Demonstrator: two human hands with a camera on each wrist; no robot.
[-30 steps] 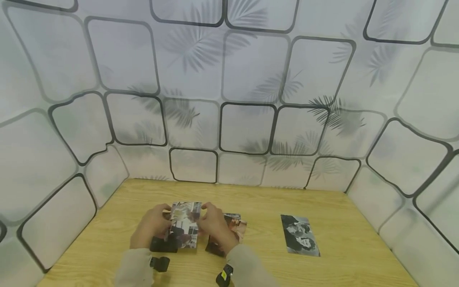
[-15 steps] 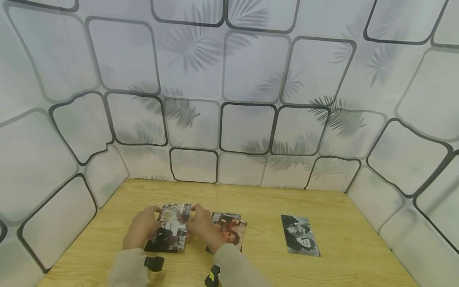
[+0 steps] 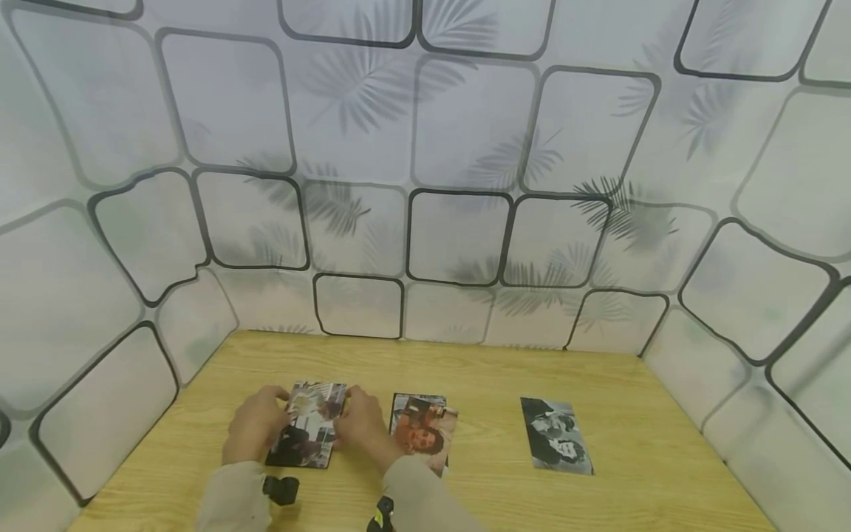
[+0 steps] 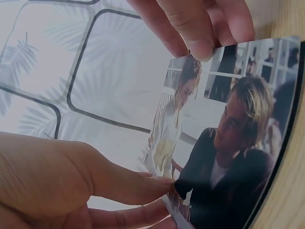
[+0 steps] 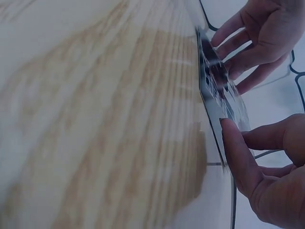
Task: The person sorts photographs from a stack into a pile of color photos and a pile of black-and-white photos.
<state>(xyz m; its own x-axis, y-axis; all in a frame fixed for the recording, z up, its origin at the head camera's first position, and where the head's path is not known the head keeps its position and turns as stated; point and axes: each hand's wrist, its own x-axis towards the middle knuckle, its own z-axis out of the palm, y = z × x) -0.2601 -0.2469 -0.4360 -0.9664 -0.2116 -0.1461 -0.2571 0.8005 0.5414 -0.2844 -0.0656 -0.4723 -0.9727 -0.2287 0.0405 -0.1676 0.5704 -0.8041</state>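
Observation:
A colour photo print shows two people, one in a dark jacket, and lies on the left part of the table over another print whose black edge peeks out beneath. My left hand pinches its left edge, with the thumb on the face and fingers behind. At the opposite edge my right hand pinches the same print. Seen from the right wrist, the print is side-on, close over the wooden surface, with both hands at its edges.
Just right of my right hand, a small overlapping pile of photo prints lies on the wooden table. Farther right lies a single black-and-white print. Patterned white curtain encloses the back and sides.
Both hands have carried the photo print left and down onto the dark print at the left. The pile of prints beside it is now less covered by my right hand.

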